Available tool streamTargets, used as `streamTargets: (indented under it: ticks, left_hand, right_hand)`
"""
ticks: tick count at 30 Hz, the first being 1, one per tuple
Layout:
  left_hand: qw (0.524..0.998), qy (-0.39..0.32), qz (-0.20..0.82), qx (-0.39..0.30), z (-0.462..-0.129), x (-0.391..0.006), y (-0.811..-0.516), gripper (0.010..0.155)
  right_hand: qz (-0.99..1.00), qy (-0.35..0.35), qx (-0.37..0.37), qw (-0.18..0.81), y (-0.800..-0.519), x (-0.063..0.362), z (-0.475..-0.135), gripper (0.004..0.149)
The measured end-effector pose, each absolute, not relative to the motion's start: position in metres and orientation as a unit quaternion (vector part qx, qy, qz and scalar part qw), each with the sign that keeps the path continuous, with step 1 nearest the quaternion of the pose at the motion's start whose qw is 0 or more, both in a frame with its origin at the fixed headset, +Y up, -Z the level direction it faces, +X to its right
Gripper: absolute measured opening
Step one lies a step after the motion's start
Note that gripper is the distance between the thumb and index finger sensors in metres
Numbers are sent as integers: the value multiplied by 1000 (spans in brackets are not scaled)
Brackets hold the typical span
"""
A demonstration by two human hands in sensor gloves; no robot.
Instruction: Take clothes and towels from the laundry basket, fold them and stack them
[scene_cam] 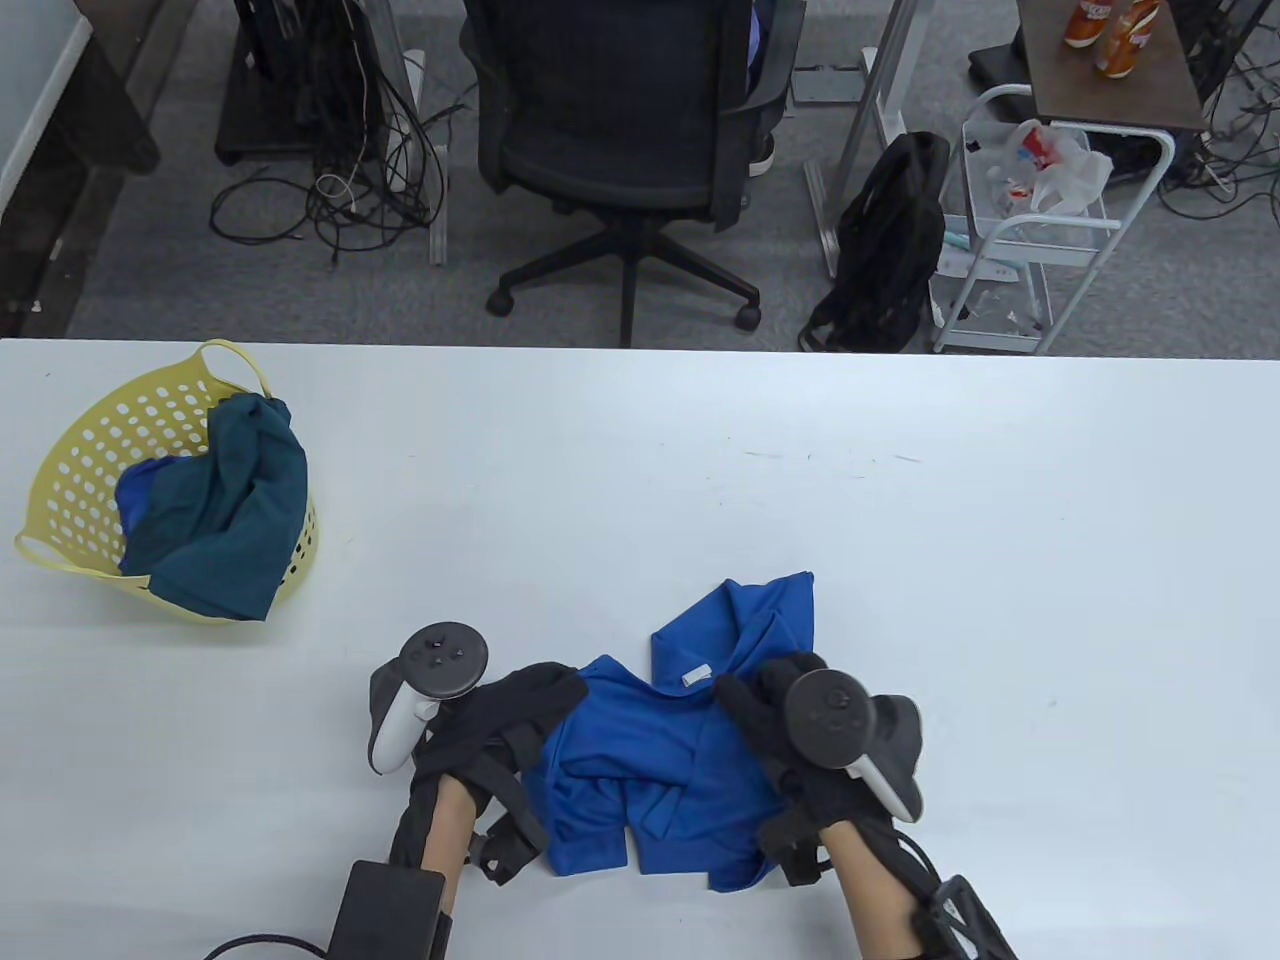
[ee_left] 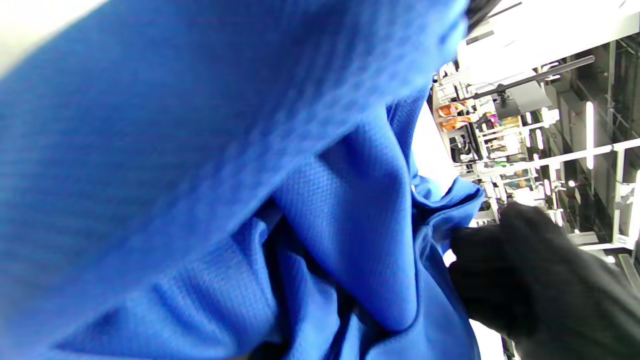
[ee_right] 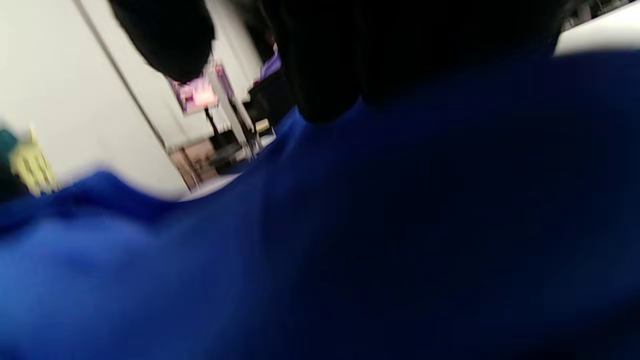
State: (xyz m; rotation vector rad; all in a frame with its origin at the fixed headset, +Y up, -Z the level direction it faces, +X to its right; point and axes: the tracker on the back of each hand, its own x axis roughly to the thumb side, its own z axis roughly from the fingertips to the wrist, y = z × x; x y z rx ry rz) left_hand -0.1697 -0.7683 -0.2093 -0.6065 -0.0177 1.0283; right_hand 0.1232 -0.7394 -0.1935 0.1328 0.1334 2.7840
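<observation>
A bright blue polo shirt (scene_cam: 660, 750) lies bunched on the white table (scene_cam: 950, 560) near its front edge, with the collar and a white label facing up. My left hand (scene_cam: 550, 695) grips the shirt's left edge. My right hand (scene_cam: 745, 695) pinches the cloth beside the collar. The left wrist view is filled by folds of the shirt (ee_left: 250, 175), and the right hand (ee_left: 525, 280) pinches a fold there. In the blurred right wrist view, dark fingers (ee_right: 325, 60) rest on the shirt (ee_right: 350, 240). A yellow laundry basket (scene_cam: 90, 440) at the far left holds a teal cloth (scene_cam: 235, 500) and a blue one (scene_cam: 140, 495).
Beyond the table's far edge are a black office chair (scene_cam: 625, 110), a black backpack (scene_cam: 890, 240) and a white cart (scene_cam: 1030, 230) on the floor. White tabletop stretches to the right of the shirt and behind it.
</observation>
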Motion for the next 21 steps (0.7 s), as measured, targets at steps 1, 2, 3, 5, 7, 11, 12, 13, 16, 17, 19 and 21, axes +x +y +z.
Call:
streamTargets:
  ticks: [1,2,3,5,7,11,12,13,16,17,19,21]
  left_hand:
    - [828,-7,483,-283,-209,-171,-768,69]
    - [829,-7,482,-283,-209,-171,-768,74]
    - [831,-9,478,-285,-209,-173,-767,82]
    - [845,-27,442,-301,-209,-173,-762,101]
    - [878,-47,353,-320,-210,-173,-757,110]
    - [920,-8,233,-315,-210,-169,-756,105]
    - [922,-8,221,-318,-210,-168,-756,102]
    - [923,-6,207,-324,-210,-167,-756,98]
    - [931,8,171,-322,-210,-166,-757,89]
    - [934,13,158,-319,-210,-165,-757,87]
    - [939,22,144,-313,-209,-164,-758,87]
    - [943,32,119,-310,-209,-162,-760,87]
  right_hand:
    - [993,65,49,90,-748,112,-195,82]
    - [995,73,45,56,-752,109,-197,84]
    - [995,80,40,35,-756,107,-198,82]
    - [995,83,33,42,-762,112,-201,66]
    - [989,55,27,132,-757,126,-202,44]
    - [949,70,11,307,-746,159,-203,40]
    - [943,70,12,326,-744,165,-204,39]
    - [937,63,12,345,-742,173,-204,38]
    - [927,50,11,372,-734,189,-205,44]
    - [927,63,13,370,-732,192,-206,51]
    - [930,83,19,359,-730,196,-206,56]
    - [935,89,41,340,-728,198,-208,54]
